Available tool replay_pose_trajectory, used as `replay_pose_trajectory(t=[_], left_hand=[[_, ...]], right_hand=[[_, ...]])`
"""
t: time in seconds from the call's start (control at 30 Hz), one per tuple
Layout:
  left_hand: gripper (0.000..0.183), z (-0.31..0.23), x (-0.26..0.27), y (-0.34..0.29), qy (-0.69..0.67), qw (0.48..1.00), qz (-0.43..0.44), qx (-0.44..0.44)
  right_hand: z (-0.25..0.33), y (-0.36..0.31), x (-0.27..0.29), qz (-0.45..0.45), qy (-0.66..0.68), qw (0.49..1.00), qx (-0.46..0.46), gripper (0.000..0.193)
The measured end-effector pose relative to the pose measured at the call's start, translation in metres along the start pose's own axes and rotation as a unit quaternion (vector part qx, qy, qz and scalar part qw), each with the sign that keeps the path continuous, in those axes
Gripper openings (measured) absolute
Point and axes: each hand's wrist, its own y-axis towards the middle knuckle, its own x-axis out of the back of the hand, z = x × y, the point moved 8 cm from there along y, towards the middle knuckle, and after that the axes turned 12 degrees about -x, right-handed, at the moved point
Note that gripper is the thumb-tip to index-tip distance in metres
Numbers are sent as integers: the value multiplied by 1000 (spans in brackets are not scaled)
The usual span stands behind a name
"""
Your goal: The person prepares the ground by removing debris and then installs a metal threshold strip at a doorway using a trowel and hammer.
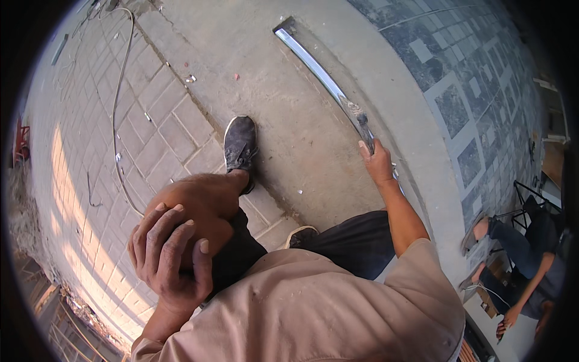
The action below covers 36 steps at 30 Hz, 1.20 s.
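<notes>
My left hand rests on my bare left knee, its fingers apart and slightly bent, holding nothing. My right arm reaches forward over the ground. In that fist, my right hand grips the handle of a trowel-like hand tool. Wet-looking grey mortar sits at the tool's far end and hides the shape of its blade. That end lies over a long shiny metal strip, set in a narrow groove in the concrete. Smaller bright pieces of the strip show past my right hand.
Grey paving blocks lie to the left, with a hose or cable running across them. Patterned tiles rise along the right. At the lower right sits another person, one hand holding something small. My left shoe stands beside the paving edge.
</notes>
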Motion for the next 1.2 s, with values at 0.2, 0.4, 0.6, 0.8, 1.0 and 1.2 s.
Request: replay_pose_trajectory(t=[0.2, 0.4, 0.6, 0.8, 1.0, 1.2], left_hand=[[23, 0, 2, -2, 7, 1000, -9, -2], [23, -3, 0, -5, 15, 1000, -9, -5], [21, -2, 7, -8, 32, 999, -9, 9], [21, 3, 8, -8, 26, 1000, -16, 5], [22, 8, 3, -8, 20, 1000, -20, 10], [21, 13, 11, -13, 38, 999, -3, 27]], right_hand=[[-3, 3, -13, 87, -55, 994, -24, 43], [-10, 2, -13, -15, -10, 1000, -11, 43], [0, 4, -14, -39, 51, 998, -6, 44], [12, 6, -13, 60, -60, 996, -32, 43], [-1, 22, -21, -5, -43, 999, -17, 43], [36, 20, -35, -24, 46, 999, -4, 45]])
